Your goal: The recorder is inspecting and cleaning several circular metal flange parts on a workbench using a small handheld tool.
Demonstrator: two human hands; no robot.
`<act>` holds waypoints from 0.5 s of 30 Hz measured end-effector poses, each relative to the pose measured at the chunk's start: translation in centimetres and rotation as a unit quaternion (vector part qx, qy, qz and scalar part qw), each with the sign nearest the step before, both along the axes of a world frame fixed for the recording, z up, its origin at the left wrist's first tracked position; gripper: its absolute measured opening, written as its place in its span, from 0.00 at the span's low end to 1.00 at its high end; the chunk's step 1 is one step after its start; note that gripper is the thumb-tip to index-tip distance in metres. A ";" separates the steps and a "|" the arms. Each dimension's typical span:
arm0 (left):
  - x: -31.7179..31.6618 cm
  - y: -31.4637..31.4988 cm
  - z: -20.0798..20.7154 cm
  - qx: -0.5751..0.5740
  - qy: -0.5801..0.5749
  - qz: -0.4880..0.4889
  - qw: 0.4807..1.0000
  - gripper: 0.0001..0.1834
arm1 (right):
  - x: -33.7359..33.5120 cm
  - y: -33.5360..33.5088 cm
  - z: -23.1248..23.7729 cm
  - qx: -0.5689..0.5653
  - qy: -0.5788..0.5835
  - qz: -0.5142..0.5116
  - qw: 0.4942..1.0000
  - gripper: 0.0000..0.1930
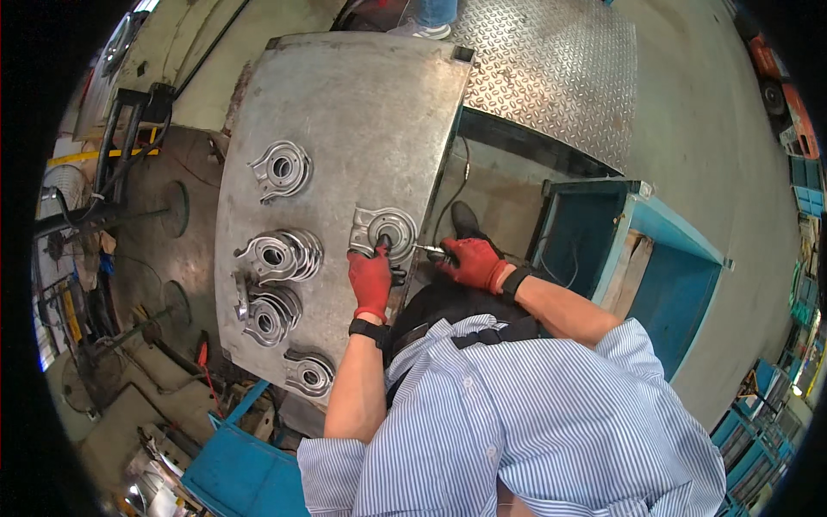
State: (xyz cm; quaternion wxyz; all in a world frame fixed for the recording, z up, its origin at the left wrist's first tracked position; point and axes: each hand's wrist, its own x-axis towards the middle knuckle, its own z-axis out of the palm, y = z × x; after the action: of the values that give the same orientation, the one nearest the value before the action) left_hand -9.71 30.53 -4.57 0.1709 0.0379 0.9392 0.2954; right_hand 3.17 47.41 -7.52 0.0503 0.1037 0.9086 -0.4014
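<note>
My left hand (pixel 371 280), in a red glove with dark fingertips, presses a stamped metal bracket (pixel 389 226) with a round ring-shaped end against the tabletop near its right edge. Some of the bracket is hidden under the fingers. In my right hand (pixel 473 263), gloved the same way, is a slim hand tool (pixel 433 250) that looks like an air grinder. Its thin metal tip points left at the bracket's rim; whether it touches cannot be made out.
Similar brackets lie in groups on the metal table (pixel 362 103), one pile (pixel 277 255) at mid-left. A hose (pixel 467 168) hangs beyond the table's right edge. Blue metal bins (pixel 680 226) stand at right. Another person's shoe (pixel 428 31) is at the far end, by a tread-plate platform (pixel 551 69).
</note>
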 end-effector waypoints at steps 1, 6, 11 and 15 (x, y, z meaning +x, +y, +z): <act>0.0 0.0 0.0 0.005 -0.002 0.000 1.000 0.22 | 0.0 0.0 0.1 -0.006 -0.007 -0.007 1.000 0.19; -0.3 -0.9 -1.8 0.009 0.004 -0.008 1.000 0.23 | 0.1 -0.4 -0.3 -0.015 0.004 -0.017 1.000 0.22; -0.7 -1.7 -3.5 0.007 0.016 -0.032 0.999 0.23 | 0.1 -0.4 -0.2 -0.015 -0.008 -0.017 1.000 0.23; -0.8 -1.9 -3.8 0.025 0.017 -0.051 0.998 0.23 | -0.1 -0.2 0.4 0.004 -0.036 -0.010 0.999 0.20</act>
State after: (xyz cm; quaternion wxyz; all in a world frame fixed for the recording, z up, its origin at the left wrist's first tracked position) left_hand -10.54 28.66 -8.36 0.1689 0.0953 0.9310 0.3093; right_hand 3.11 47.19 -7.13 0.0785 0.1272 0.9068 -0.3941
